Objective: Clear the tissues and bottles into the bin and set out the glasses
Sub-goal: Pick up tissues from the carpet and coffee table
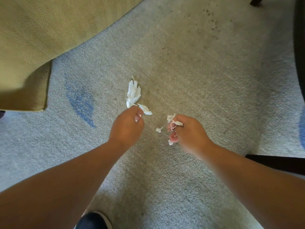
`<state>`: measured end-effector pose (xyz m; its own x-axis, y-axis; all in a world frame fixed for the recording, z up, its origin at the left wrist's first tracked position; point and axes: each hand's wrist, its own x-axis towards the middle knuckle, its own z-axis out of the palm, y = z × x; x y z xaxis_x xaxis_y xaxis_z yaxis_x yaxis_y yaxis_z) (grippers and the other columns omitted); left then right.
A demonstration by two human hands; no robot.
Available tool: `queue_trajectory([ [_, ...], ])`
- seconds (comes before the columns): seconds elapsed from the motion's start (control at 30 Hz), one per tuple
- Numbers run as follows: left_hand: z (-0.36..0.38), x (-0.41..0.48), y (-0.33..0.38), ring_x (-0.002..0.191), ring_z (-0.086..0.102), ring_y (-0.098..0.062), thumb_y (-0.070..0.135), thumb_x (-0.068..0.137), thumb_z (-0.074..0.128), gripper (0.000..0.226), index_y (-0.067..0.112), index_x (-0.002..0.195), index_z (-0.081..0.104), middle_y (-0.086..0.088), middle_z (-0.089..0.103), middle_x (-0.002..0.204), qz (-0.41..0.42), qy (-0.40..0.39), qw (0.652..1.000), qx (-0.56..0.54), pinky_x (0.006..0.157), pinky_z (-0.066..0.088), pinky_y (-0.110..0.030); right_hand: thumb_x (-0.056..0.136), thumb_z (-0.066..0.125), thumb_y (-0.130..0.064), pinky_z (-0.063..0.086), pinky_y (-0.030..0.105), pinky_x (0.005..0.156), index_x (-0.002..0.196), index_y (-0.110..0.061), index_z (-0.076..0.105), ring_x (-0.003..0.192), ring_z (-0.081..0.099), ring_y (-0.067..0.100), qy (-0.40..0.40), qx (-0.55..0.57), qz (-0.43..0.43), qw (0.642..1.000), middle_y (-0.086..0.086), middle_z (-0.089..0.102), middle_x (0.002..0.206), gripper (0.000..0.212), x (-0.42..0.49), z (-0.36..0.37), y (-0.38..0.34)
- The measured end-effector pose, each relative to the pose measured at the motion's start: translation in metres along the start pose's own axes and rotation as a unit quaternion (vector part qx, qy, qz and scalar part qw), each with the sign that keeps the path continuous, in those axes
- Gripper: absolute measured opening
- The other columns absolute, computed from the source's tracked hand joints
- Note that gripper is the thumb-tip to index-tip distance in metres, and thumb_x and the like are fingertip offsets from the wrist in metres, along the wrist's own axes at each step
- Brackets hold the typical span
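Observation:
I look straight down at a grey carpet. My left hand [127, 126] grips a crumpled white tissue [133, 94] that sticks up and away from its curled fingers. My right hand [184, 131] holds torn white tissue scraps [172, 121] in its curled fingers, and one small shred [159, 129] dangles from it to the left. The two hands are a short gap apart above the carpet. No bottles, bin or glasses are in view.
A tan herringbone sofa [33, 47] fills the upper left. Dark furniture legs [279, 163] stand at the right edge. A blue pattern [80, 103] marks the carpet left of my hands. My dark shoe [94, 220] shows at the bottom.

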<state>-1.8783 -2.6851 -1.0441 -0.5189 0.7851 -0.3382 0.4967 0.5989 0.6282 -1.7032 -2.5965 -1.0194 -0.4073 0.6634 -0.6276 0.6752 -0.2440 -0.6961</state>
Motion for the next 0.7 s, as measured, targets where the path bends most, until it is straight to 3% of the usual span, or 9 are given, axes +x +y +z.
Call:
queue_trajectory([
  [0.1,-0.004,0.015,-0.003,0.086,0.060,-0.019,0.017,0.093,0.055,0.025,0.020,0.118,0.058,0.001,0.056,0.117,0.076,-0.007,0.993,0.095,0.072,0.047,-0.033,0.096,0.040,0.001,0.056,0.032,0.052,0.076,-0.018,0.061,0.055,0.061,0.009,0.008,0.032,-0.001,0.999,-0.001,0.066,0.083,0.035,-0.001,-0.001,-0.004],
  [0.27,0.007,0.031,0.000,0.100,0.061,-0.026,0.003,0.089,0.049,0.047,0.022,0.132,0.048,0.003,0.039,0.142,0.140,-0.100,0.958,0.231,0.070,0.051,-0.038,0.095,0.046,-0.012,0.042,0.035,0.055,0.084,-0.013,0.060,0.061,0.055,0.017,-0.006,0.031,0.002,1.000,0.005,0.058,0.074,0.018,-0.004,-0.006,-0.006],
  [0.33,0.014,0.032,0.000,0.097,0.060,-0.025,-0.001,0.086,0.050,0.048,0.021,0.129,0.050,-0.001,0.043,0.133,0.133,-0.118,0.952,0.248,0.067,0.048,-0.036,0.094,0.048,-0.020,0.040,0.034,0.054,0.092,-0.008,0.059,0.062,0.050,0.020,-0.017,0.009,-0.006,1.000,0.005,0.056,0.074,0.016,-0.005,-0.008,-0.006],
  [0.4,0.019,0.032,-0.001,0.090,0.059,-0.024,-0.003,0.086,0.050,0.038,0.015,0.119,0.055,-0.006,0.049,0.116,0.125,-0.118,0.953,0.250,0.064,0.044,-0.033,0.093,0.051,-0.035,0.036,0.034,0.054,0.096,-0.002,0.056,0.062,0.044,0.020,-0.016,-0.013,-0.019,1.000,0.008,0.051,0.071,0.034,-0.007,-0.008,-0.007],
  [0.47,0.021,0.030,-0.002,0.076,0.054,-0.020,-0.002,0.087,0.049,0.026,0.012,0.108,0.058,-0.006,0.053,0.104,0.116,-0.114,0.958,0.236,0.061,0.039,-0.030,0.093,0.048,-0.050,0.032,0.034,0.054,0.086,0.003,0.052,0.060,0.040,0.018,-0.008,-0.035,-0.034,0.999,0.008,0.049,0.069,0.053,-0.009,-0.008,-0.007],
  [0.57,0.022,0.023,0.000,0.070,0.050,-0.017,0.003,0.091,0.046,0.016,0.015,0.096,0.056,-0.004,0.055,0.093,0.122,-0.106,0.969,0.185,0.055,0.030,-0.025,0.099,0.043,-0.040,0.032,0.034,0.051,0.073,-0.006,0.050,0.058,0.042,0.019,0.010,-0.050,-0.040,0.998,0.012,0.051,0.068,0.043,-0.008,-0.009,-0.003],
  [0.7,0.031,0.009,0.009,0.075,0.053,-0.016,0.009,0.093,0.051,0.017,0.021,0.105,0.054,0.000,0.054,0.098,0.163,-0.141,0.969,0.119,0.057,0.034,-0.023,0.101,0.039,-0.025,0.041,0.038,0.055,0.092,-0.021,0.060,0.062,0.051,0.022,0.020,-0.048,-0.020,0.998,0.018,0.063,0.077,0.023,-0.004,-0.010,0.004],
])
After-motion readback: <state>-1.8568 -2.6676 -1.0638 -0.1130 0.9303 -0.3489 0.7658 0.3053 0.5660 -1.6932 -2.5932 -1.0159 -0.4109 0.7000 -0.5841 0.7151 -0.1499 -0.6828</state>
